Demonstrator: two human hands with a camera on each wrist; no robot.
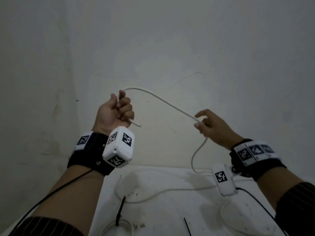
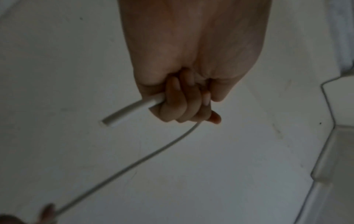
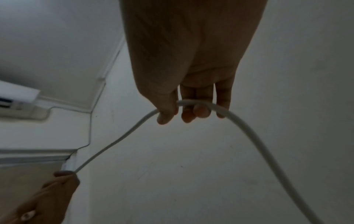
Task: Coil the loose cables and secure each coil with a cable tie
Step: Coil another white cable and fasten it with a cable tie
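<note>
My left hand [image 1: 117,109] is raised in a fist that grips a white cable [image 1: 170,103] near its cut end, and the short end [image 2: 132,110] sticks out below the curled fingers [image 2: 182,106]. From the top of the fist the cable arcs right and down to my right hand [image 1: 204,123]. There the thumb and curled fingers [image 3: 191,112] hold it loosely as it passes over them. Beyond that hand the cable [image 3: 249,131] drops to the white table [image 1: 170,215] and trails across it. A loose black cable tie [image 1: 187,226] lies near the front edge.
At the bottom edge a coiled white cable [image 1: 119,226] sits with a black tie [image 1: 120,210] standing up from it. Another white cable loop [image 1: 226,217] lies at the right of the table. A bare wall rises close behind. Thin black leads hang from both wrist bands.
</note>
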